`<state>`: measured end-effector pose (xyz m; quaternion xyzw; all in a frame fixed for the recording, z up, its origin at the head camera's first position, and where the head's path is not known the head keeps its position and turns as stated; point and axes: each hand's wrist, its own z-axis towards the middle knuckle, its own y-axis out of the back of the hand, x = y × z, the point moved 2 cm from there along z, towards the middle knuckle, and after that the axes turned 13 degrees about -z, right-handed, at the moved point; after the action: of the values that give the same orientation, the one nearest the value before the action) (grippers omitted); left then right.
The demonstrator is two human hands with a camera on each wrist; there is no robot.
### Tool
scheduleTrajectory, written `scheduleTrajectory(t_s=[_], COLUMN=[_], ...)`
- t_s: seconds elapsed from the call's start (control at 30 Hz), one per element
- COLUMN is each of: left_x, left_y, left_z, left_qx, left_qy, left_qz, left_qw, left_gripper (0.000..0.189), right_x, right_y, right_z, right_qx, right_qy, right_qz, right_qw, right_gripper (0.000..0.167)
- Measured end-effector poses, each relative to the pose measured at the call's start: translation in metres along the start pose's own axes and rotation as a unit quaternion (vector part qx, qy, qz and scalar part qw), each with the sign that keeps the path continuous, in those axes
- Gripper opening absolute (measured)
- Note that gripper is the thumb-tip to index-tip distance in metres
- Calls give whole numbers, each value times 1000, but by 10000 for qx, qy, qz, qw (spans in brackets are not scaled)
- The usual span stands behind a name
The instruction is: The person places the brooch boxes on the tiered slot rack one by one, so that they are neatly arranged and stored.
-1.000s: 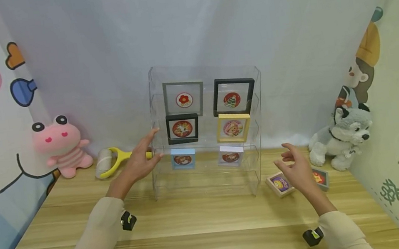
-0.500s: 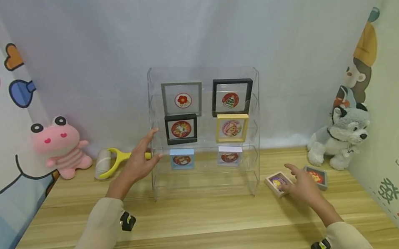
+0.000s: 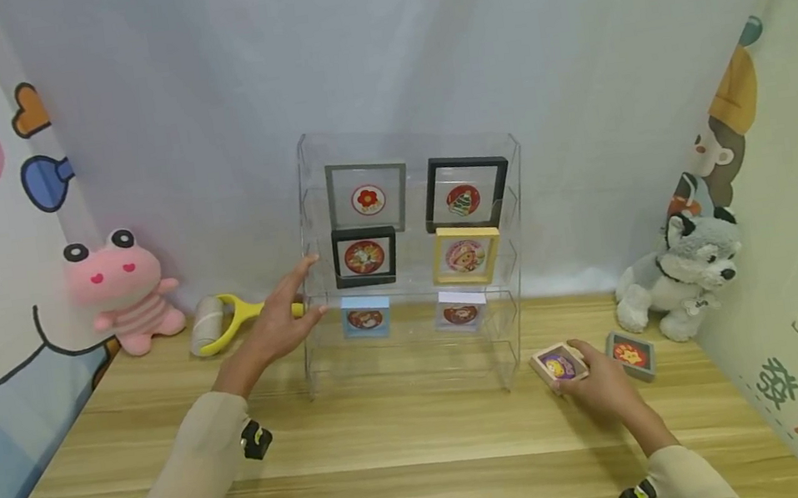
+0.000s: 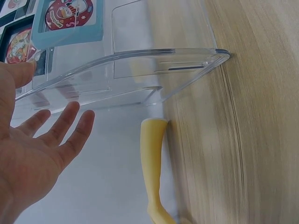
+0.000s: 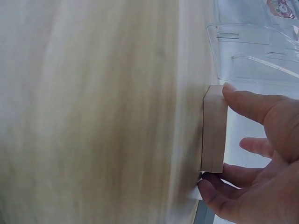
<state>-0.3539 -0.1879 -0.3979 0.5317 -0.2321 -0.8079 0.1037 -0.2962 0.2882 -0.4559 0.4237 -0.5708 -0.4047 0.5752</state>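
A clear acrylic tiered rack (image 3: pixel 412 348) stands on the table. My left hand (image 3: pixel 276 324) is at its left side, fingers spread and fairly straight; the left wrist view shows the thumb by the rack's edge (image 4: pixel 135 54). To the right of the rack, a small beige picture frame (image 3: pixel 560 366) with a purple picture lies on the table. My right hand (image 3: pixel 602 384) grips this frame by its edges, thumb at one side and fingers at the other, as the right wrist view also shows. A grey frame (image 3: pixel 631 355) with a red picture lies just right of that hand.
The rack holds several framed pictures, among them a yellow one (image 3: pixel 466 257) and a light blue one (image 3: pixel 366 317). A yellow-handled lint roller (image 3: pixel 244 311) and a pink plush toy (image 3: pixel 125 298) are left of the rack. A husky plush (image 3: pixel 697 269) sits at right.
My right hand has come down from above the small frames and now grips the beige one. My left hand stays at the rack's left side.
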Motion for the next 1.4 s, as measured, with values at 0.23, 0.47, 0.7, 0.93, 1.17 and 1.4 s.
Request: scheduleTrajectory(t_s=[0.23,0.47,0.7,0.93,1.17,1.4], left_x=[0,-1,-1,-1,2,3], left_y=[1,0,-1,0,-1,-1], left_z=[0,0,-1,0,0,1], left_qx=[-10,21,-5,-31,-87,-81], left_qy=[10,122,110,102,-14,-18], left_qz=[2,-62,-11,-36,-32,-76], left_qw=[10000,9999,9999,9999,10000,9999], left_gripper=[73,74,73,74,73,73], right_x=[1,2,0,-1,-4,-7], right_y=[1,2,2,2,1,1], right_z=[1,3,3,3,4,4], right_qx=[51,11,-94,-117,-59,-71], right_qy=[-106,-197,-165,-245,-280,-349], right_qz=[83,282,184,477,792,1355], right_qw=[9999,9994,9997,9985,9964,9901], right_gripper=[80,91,88,79,80,70])
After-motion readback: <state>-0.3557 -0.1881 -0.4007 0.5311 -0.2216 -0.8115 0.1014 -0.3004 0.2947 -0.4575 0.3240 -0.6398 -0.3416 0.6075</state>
